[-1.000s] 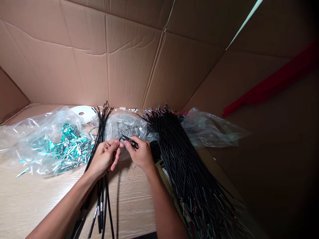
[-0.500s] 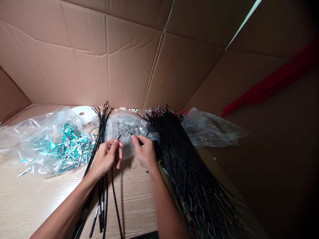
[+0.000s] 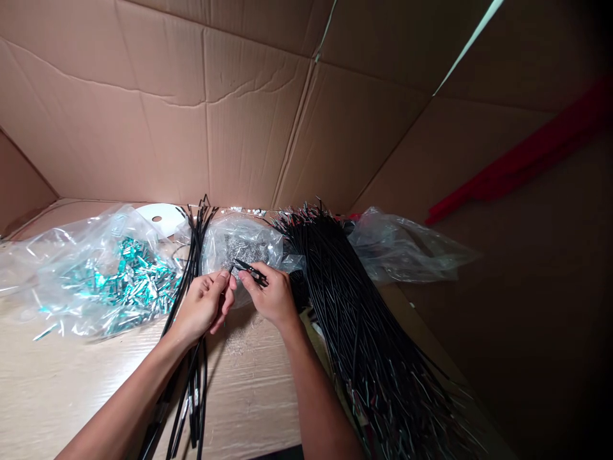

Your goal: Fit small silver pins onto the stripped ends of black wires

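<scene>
left hand (image 3: 204,301) pinched a black cable (image 3: 232,269), its tip slanting far and right; the right hand (image 3: 272,294) gripped a dark slim tool (image 3: 252,269) aimed from near right to far left, point beside that tip, though contact was hard to judge.

cable pile (image 3: 354,300) rt of hands (image 3: 272,297)

Bundled cables (image 3: 354,306) and cardboard walls (image 3: 249,140) suggest a workshop.
</scene>
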`<state>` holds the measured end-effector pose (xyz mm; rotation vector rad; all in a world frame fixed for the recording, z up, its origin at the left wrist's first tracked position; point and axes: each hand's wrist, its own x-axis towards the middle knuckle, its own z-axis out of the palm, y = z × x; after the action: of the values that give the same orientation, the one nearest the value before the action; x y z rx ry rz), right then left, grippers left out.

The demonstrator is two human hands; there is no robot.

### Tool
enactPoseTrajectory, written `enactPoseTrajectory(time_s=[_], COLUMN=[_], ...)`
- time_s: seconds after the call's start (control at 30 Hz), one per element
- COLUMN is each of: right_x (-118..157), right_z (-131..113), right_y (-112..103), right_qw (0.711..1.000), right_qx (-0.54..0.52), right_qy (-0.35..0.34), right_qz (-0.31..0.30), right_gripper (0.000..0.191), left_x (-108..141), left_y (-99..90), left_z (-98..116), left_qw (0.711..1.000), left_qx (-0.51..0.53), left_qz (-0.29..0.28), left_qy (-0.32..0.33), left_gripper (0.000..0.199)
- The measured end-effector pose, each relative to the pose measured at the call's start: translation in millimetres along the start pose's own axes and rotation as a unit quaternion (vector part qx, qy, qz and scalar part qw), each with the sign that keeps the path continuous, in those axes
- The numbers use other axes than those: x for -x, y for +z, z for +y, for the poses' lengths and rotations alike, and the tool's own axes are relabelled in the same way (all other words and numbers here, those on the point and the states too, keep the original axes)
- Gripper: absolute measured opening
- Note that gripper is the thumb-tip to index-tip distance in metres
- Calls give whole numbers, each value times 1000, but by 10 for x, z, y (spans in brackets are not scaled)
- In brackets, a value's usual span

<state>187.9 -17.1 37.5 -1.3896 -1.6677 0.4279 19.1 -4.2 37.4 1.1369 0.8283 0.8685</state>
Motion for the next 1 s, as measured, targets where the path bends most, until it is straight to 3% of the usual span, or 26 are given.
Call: enactPoseTrajectory(time_s=[0.13,0.23,0.33,0.47,0.7,1.0], right_x=[-9,-16,-16,-14,-8,-8], right_z=[-10,-32,-32,8,-48,-53], right_y=[-6,-19,-41,-69,-34,-17], right_qw=[1000,999,998,999,999,998], right_qx=[16,33,38,-1,18,54], right_qy=[7,10,21,32,24,20], right_qz=[-10,-28,-37,-22,-18,-33], right_gripper=[26,32,36,39,32,37], left_x=[0,17,26,12,36,36], left_y=[-6,-10,-9,-10,21,35], left_z=[-24,-40,-54,-46,8,-125], left_qw=[991,967,945,939,915,908], left_qx=[-111,-220,-292,-308,-341,-345], left_qz=[30,53,72,90,118,163], left_qy=[63,121,132,121,178,175], left_gripper=[42,38,36,37,25,13])
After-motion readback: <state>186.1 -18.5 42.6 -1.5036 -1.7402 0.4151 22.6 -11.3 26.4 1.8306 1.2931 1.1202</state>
